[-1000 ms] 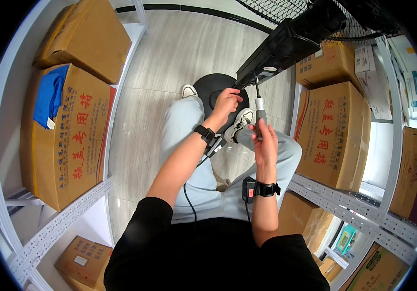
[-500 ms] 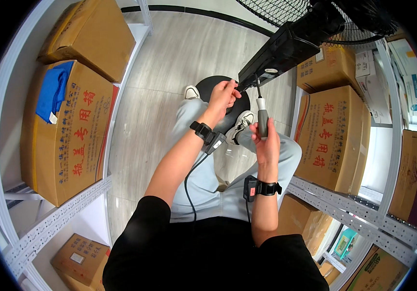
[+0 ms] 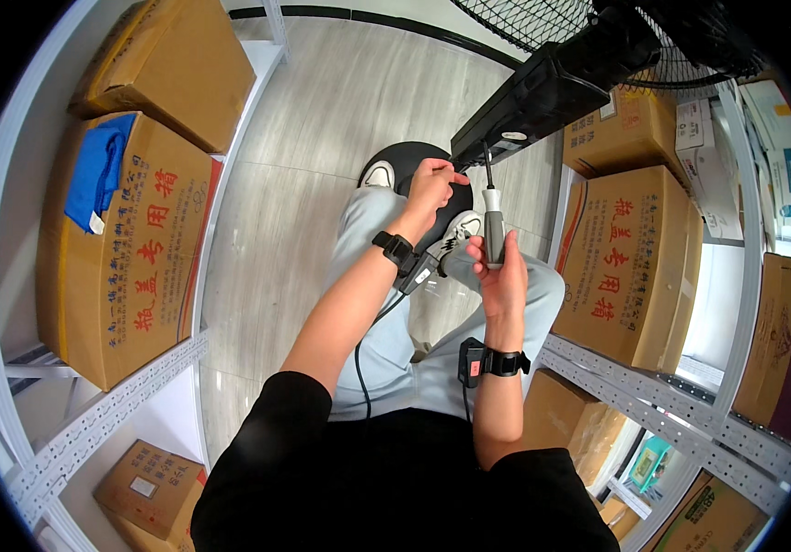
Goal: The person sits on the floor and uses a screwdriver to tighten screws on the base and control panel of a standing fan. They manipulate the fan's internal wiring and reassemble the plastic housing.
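A screwdriver (image 3: 494, 219) with a grey and white handle is in my right hand (image 3: 505, 283), its fingers wrapped round the handle's lower end. The dark shaft points up and away, its tip at the lower end of the black body of a fan (image 3: 535, 95); whether it sits in a screw is too small to tell. My left hand (image 3: 430, 193) is beside that same end, left of the shaft, fingers curled and pinched together. Anything between those fingertips is hidden. Below the hands lies the fan's round black base (image 3: 402, 158), partly covered by my arm and shoes.
Metal shelves (image 3: 129, 405) with cardboard boxes (image 3: 138, 248) flank me on the left, a blue cloth (image 3: 99, 175) on one box. More boxes (image 3: 624, 267) fill the right shelves. The fan's wire cage (image 3: 524, 23) reaches across the far right. Cables hang from my wrist straps.
My left hand has shifted slightly right and down, still pinched. The screwdriver and right hand have moved a little left and down. My left shoe has moved right over the base.
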`<state>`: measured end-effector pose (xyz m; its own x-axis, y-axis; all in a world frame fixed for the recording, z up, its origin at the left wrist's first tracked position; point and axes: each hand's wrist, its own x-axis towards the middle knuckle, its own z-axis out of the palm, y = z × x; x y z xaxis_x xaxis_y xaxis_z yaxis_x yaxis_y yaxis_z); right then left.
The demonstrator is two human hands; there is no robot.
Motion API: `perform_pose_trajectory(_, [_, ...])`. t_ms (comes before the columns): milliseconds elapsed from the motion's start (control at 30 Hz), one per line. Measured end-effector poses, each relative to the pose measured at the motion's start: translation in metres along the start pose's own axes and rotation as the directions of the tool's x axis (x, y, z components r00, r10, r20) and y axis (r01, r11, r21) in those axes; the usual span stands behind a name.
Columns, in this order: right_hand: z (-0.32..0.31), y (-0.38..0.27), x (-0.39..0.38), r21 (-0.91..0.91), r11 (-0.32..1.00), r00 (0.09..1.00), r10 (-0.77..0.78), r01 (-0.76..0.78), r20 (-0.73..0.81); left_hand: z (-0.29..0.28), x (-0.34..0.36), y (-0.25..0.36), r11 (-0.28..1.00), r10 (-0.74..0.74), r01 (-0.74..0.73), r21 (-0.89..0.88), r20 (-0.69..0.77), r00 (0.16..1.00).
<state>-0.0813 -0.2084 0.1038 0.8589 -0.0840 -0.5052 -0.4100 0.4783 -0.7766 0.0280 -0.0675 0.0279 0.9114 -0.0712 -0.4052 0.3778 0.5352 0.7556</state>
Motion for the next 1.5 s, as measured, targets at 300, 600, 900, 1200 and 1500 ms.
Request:
perform_pose_trajectory(300, [0.008,0.006,0.001,-0.093,0.991,0.991,-0.099,0.091,-0.085,0.004,-0.005,0.002,0.997,0.011,-0.016,0.073,0.063,0.998])
perform_pose_trajectory(600, [0.003,0.004,0.000,-0.011,0.999,0.998,-0.049,0.049,0.032,-0.001,-0.005,-0.001,0.999,0.008,-0.011,0.038,0.082,0.997])
perform_pose_trajectory(900, [0.001,0.008,0.001,-0.043,0.995,0.996,-0.086,0.085,-0.025,0.003,-0.006,-0.001,0.999,0.044,-0.044,0.005,0.033,0.998])
perform_pose_trajectory(1200, [0.002,0.008,0.002,-0.090,0.994,0.997,-0.071,0.068,-0.034,0.000,-0.006,0.000,1.000,0.014,-0.014,0.003,0.070,0.997])
perform_pose_trajectory(1500, [0.003,0.011,0.002,-0.039,0.999,0.997,-0.037,0.035,-0.065,0.000,-0.004,-0.002,1.000,0.012,-0.013,0.006,0.067,0.998])
